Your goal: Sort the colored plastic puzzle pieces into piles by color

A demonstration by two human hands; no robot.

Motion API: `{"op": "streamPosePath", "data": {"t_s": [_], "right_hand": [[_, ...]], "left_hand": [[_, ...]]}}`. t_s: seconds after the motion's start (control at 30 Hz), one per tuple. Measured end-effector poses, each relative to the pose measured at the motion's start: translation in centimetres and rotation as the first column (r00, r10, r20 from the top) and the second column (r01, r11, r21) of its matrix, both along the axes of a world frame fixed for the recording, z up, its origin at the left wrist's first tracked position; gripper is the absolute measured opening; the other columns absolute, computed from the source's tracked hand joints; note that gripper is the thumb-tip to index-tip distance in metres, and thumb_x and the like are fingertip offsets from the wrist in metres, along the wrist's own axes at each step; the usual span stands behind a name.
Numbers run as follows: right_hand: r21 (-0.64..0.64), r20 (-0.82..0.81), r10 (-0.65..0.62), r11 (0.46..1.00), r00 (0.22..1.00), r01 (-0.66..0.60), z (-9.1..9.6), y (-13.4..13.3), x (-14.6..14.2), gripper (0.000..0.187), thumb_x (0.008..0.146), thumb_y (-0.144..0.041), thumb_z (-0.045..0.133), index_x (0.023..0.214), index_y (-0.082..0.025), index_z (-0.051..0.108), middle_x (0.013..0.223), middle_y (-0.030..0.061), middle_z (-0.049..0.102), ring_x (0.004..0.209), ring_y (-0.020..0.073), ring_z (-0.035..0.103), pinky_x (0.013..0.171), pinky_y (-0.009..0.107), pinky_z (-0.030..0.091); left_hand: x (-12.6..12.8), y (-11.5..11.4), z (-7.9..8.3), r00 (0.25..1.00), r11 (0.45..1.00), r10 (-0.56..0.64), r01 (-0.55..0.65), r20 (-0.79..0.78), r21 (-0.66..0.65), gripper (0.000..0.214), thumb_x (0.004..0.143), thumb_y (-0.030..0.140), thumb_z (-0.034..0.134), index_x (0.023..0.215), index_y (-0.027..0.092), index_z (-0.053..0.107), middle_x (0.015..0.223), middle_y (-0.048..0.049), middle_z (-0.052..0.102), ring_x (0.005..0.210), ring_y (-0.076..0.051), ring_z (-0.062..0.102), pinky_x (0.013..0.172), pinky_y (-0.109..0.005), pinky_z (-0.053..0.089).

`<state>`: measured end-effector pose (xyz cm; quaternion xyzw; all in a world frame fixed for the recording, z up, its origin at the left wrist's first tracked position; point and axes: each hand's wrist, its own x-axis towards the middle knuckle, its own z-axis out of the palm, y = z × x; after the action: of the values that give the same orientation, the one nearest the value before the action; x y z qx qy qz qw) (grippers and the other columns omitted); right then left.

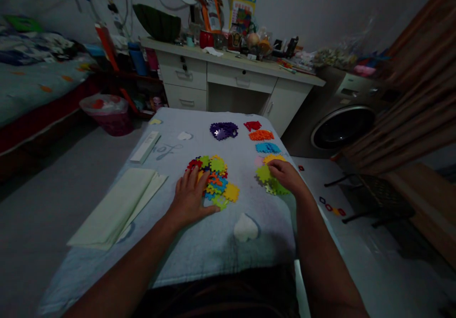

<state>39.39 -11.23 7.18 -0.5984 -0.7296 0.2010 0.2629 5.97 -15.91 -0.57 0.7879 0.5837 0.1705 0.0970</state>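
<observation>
My left hand (190,192) lies with its fingers spread on the left side of a mixed pile of gear-edged plastic building pieces (215,187) in green, yellow, orange, blue and red. My right hand (285,174) is closed, fingers curled over the green pieces (272,182); whatever its fingertips hold is hidden. Just beyond it lie yellow pieces (273,158) and a pale pink piece (259,162). Farther back, sorted by colour, are blue pieces (268,147), orange pieces (261,135) and red pieces (252,126). Purple pieces (223,131) form a heap at the far middle.
A pale cloth with hearts (245,249) covers the table. On its left are a folded light cloth (114,204) and a long white box (146,147). Behind stand a cluttered white desk (185,78) and a washing machine (335,114). A low stool (381,194) is at right.
</observation>
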Motion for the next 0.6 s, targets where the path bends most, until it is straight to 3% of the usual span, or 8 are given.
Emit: {"op": "streamPosePath", "data": {"t_s": [0.2,0.37,0.6], "right_hand": [[-0.035,0.190,0.005,0.999,0.982,0.001,-1.2,-1.8,1.1,0.024,0.083,-0.020,0.048,0.088,-0.017,0.072,0.091,0.0067,0.069,0.088,0.0187,0.059,0.082,0.029,0.042],[-0.007,0.414,-0.142,0.987,0.899,0.159,-2.1,-2.1,0.3,0.022,0.083,-0.021,0.055,0.093,-0.020,0.074,0.103,0.0100,0.064,0.102,0.0239,0.053,0.089,0.035,0.037],[-0.007,0.439,-0.159,0.984,0.884,0.180,-1.7,-2.5,-0.8,0.024,0.083,-0.021,0.057,0.103,-0.022,0.071,0.112,0.0100,0.061,0.108,0.0269,0.049,0.089,0.038,0.034]], "left_hand": [[-0.7,0.6,-0.6,0.999,0.989,-0.042,0.045,-0.026,0.140,0.091,0.072,0.065,0.067,0.145,0.019,0.039,0.158,-0.0198,0.026,0.142,-0.044,0.027,0.111,-0.057,0.030],[-1.1,1.1,-0.8,0.998,0.979,-0.062,0.060,0.005,0.194,0.081,0.076,0.062,0.064,0.141,0.018,0.043,0.153,-0.0198,0.034,0.139,-0.041,0.033,0.110,-0.056,0.032],[-1.3,1.4,-1.0,0.995,0.974,-0.085,0.074,0.043,0.212,0.075,0.079,0.059,0.062,0.139,0.018,0.044,0.149,-0.0199,0.039,0.137,-0.039,0.037,0.109,-0.055,0.033]]}}
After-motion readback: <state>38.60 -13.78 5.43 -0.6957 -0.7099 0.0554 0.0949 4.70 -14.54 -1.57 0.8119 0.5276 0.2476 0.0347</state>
